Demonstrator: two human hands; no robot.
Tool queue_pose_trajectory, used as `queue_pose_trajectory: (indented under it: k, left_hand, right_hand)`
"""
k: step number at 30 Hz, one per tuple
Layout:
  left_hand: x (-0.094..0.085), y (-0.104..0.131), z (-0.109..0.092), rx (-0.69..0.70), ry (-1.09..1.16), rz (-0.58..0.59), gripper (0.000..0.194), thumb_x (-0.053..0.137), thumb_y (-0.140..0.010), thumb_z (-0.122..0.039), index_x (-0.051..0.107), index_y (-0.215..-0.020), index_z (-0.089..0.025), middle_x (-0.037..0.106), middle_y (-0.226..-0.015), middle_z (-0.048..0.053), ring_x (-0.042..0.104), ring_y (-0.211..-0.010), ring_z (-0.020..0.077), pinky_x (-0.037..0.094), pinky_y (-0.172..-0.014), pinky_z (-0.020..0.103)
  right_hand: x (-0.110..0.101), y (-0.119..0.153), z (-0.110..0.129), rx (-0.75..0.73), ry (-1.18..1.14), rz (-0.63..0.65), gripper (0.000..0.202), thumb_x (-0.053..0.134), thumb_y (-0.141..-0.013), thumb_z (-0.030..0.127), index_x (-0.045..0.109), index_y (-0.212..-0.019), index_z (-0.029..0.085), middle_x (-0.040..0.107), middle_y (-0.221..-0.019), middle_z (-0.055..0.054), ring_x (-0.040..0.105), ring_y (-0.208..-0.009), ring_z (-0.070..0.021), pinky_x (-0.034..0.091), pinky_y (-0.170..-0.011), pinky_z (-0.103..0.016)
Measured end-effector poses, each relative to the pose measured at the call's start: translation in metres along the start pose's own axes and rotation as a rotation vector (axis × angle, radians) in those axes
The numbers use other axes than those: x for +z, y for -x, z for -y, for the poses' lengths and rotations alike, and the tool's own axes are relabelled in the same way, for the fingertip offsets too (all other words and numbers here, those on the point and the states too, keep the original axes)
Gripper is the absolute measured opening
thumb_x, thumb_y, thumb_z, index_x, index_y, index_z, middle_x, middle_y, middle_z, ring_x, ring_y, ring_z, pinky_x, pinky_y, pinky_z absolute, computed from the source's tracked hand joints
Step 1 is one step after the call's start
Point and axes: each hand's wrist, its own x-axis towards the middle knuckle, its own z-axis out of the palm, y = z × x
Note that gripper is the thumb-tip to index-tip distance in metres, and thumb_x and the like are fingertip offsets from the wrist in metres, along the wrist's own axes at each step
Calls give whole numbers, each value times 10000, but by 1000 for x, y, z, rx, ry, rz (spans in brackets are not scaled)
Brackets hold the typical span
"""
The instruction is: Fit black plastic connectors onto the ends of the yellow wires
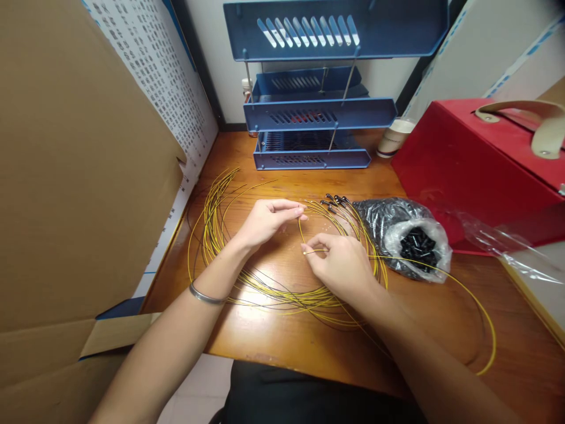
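Note:
A large loose coil of thin yellow wire (282,292), with some dark strands among it, lies on the wooden table beneath both hands. My left hand (269,221) pinches a yellow wire between thumb and fingertips, over the coil's upper part. My right hand (339,263) is closed on a yellow wire too, its pale tip showing just past the thumb and finger. A length of yellow wire (479,309) loops out to the right of this hand. Several black end pieces (336,202) sit on wire ends behind the right hand.
An opened plastic bag (388,221) holds many small black pieces (418,247) on the right. Behind it stand a red box (468,171) and a paper cup (394,138). A blue tiered tray (315,159) stands at the back. Cardboard (88,176) walls the left side.

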Motion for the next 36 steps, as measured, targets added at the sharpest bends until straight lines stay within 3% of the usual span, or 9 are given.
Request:
queue_pose_trajectory:
  k: [15,19,21,25,28,31,33,36]
  left_hand:
    - [1,1,-1,13,-28,0,364,797,-730,-383,817,-1007,-146,766,-840,81,389,-510,70,259,-485,241]
    - [3,0,-1,31,17,3,288,788,-748,-383,784,-888,-132,750,-821,58,421,-518,63,307,-494,221]
    - [1,0,-4,29,103,-7,238,777,-756,-350,724,-821,-127,742,-815,53,512,-571,75,392,-548,209]
    - [-16,1,-23,38,303,-73,201,723,-791,-309,596,-768,-155,685,-735,25,661,-712,135,529,-717,271]
    - [-35,6,-48,56,306,-182,221,663,-831,-313,517,-723,-186,464,-565,-57,470,-468,77,411,-508,226]
    - [-53,13,-75,29,60,-251,231,573,-877,-316,494,-700,-189,316,-532,-67,221,-397,45,240,-453,224]
    - [-63,15,-91,24,-250,-337,202,532,-892,-274,542,-716,-176,355,-549,-43,282,-440,55,286,-515,232]
    - [-77,12,-107,18,-902,-525,200,561,-891,-281,674,-819,-133,525,-657,21,531,-686,148,453,-761,333]
  right_hand:
    - [-4,1,1,1,-12,8,240,582,-893,372,788,-838,261,765,-743,-51,685,-707,-260,354,-631,-329]
    - [-1,0,2,-3,-43,-3,238,593,-897,397,774,-853,248,740,-713,-43,658,-678,-241,342,-630,-322]
    - [-2,0,2,-20,-63,-42,267,599,-904,444,760,-893,231,713,-692,-36,630,-653,-224,335,-627,-315]
    - [-20,1,1,-57,-142,-90,331,519,-966,479,705,-918,210,670,-700,-17,569,-624,-182,324,-617,-300]
    - [-48,1,-2,-59,-188,-129,375,406,-1019,451,622,-827,211,644,-702,-16,551,-642,-174,322,-609,-298]
    - [-79,-2,-7,2,-141,-206,320,426,-1000,400,637,-842,219,683,-776,-46,578,-689,-194,340,-627,-309]
    - [-96,-6,-13,40,-132,-250,278,459,-967,380,672,-875,227,719,-870,-70,617,-765,-222,372,-665,-322]
    - [-113,-15,-24,85,-102,-264,303,442,-950,361,709,-871,242,741,-956,-73,644,-871,-252,411,-738,-358]
